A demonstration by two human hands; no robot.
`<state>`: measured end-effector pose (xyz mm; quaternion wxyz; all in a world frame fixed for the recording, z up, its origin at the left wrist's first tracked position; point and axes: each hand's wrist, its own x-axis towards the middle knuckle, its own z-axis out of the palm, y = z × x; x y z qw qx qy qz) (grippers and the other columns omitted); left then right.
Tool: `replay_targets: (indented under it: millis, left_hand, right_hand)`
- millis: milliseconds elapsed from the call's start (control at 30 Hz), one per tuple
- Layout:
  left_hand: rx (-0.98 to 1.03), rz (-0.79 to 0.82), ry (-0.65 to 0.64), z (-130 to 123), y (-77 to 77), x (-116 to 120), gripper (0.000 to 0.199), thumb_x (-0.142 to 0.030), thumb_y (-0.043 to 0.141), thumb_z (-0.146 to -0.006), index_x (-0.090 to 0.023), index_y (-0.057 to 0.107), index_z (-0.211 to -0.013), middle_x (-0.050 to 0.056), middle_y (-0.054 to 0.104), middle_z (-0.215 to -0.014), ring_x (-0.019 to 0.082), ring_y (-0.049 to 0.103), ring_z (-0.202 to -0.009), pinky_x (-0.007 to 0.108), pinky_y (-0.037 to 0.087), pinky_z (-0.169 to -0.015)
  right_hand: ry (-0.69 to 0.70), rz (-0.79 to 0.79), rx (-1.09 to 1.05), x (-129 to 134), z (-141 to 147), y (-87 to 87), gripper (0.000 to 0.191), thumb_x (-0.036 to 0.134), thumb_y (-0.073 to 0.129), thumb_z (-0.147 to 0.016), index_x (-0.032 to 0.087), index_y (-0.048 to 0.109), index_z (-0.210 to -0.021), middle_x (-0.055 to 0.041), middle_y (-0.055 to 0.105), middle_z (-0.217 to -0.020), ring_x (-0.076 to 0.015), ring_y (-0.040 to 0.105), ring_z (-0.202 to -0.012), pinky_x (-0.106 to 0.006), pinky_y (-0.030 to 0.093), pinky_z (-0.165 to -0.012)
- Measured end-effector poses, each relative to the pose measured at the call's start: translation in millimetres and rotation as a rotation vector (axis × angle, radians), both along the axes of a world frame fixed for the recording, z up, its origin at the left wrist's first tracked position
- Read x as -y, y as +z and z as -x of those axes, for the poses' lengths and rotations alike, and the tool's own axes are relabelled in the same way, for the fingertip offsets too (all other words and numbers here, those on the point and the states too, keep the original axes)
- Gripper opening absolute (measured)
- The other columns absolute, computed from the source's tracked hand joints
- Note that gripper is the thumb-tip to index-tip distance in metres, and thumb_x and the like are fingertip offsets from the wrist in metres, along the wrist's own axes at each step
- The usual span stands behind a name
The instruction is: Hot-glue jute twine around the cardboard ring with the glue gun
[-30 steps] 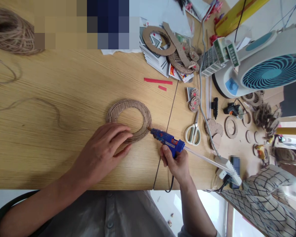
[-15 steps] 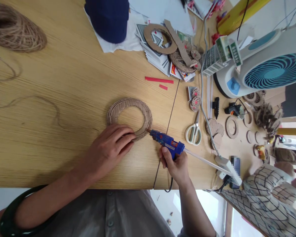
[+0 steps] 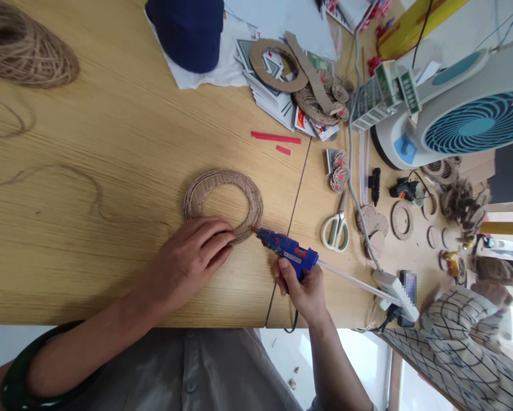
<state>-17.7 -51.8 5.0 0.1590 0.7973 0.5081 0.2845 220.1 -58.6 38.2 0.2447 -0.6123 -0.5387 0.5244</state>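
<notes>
Left hand (image 3: 185,257): fingers on cardboard ring (image 3: 208,184); grip unclear
Right hand (image 3: 305,288): grasping hot-glue gun (image 3: 288,248), nozzle at rim
Between hands: ring's outer edge corded, face bare

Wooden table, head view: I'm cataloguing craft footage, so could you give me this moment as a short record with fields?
surface: wooden table
left hand: fingers on near side of cardboard ring
right hand: holding blue glue gun
glue gun tip: at ring's edge; contact unclear
beyond ring: two red strips
right of glue gun: scissors
far left: twine ball
far right: fan
</notes>
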Motion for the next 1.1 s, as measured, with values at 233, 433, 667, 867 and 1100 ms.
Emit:
replay_targets:
  millis: [233,433,667,867,1100]
  left_hand:
    - [0.012,0.007,0.004,-2,-0.4,2,0.020,-0.017,0.058,-0.095,-0.018,0.060,-0.115,0.006,0.067,-0.114,0.022,0.062,-0.110,0.041,0.051,-0.101]
    - [-0.005,0.005,0.060,-7,-1.2,5,0.033,-0.019,0.059,-0.095,-0.018,0.056,-0.127,0.007,0.068,-0.116,0.022,0.063,-0.110,0.039,0.050,-0.100]
    - [-0.003,0.005,0.092,-13,0.3,5,0.042,-0.023,0.061,-0.095,-0.018,0.051,-0.136,0.008,0.068,-0.116,0.023,0.063,-0.107,0.039,0.053,-0.098]
    - [0.082,0.054,0.101,-7,-2.6,9,0.021,-0.020,0.058,-0.096,-0.020,0.060,-0.117,0.006,0.063,-0.120,0.020,0.062,-0.111,0.037,0.052,-0.099]
    - [0.092,0.040,0.121,-4,-1.4,7,0.010,-0.017,0.058,-0.096,-0.019,0.061,-0.105,0.005,0.065,-0.114,0.019,0.064,-0.104,0.037,0.054,-0.094]
  right_hand:
    - [-0.011,0.030,-0.041,1,1,0.3,0.043,0.052,0.055,-0.096,0.019,0.055,-0.069,0.0041,0.047,-0.051,-0.0077,0.040,-0.040,-0.023,0.030,-0.041]
    - [-0.032,0.046,-0.090,3,2,-1.4,0.042,0.054,0.056,-0.095,0.019,0.054,-0.071,0.0041,0.048,-0.052,-0.0082,0.041,-0.040,-0.024,0.032,-0.041]
    - [-0.021,0.046,-0.096,3,2,-1.2,0.043,0.053,0.056,-0.095,0.018,0.057,-0.071,0.0043,0.048,-0.050,-0.0077,0.041,-0.039,-0.023,0.033,-0.040]
    - [-0.053,0.000,-0.070,1,-2,-2.0,0.041,0.051,0.055,-0.097,0.019,0.056,-0.072,0.0036,0.048,-0.051,-0.0091,0.043,-0.041,-0.024,0.032,-0.041]
    - [-0.047,-0.076,0.075,-2,-3,0.1,0.039,0.050,0.055,-0.096,0.019,0.057,-0.074,0.0026,0.051,-0.055,-0.0094,0.043,-0.043,-0.025,0.033,-0.043]
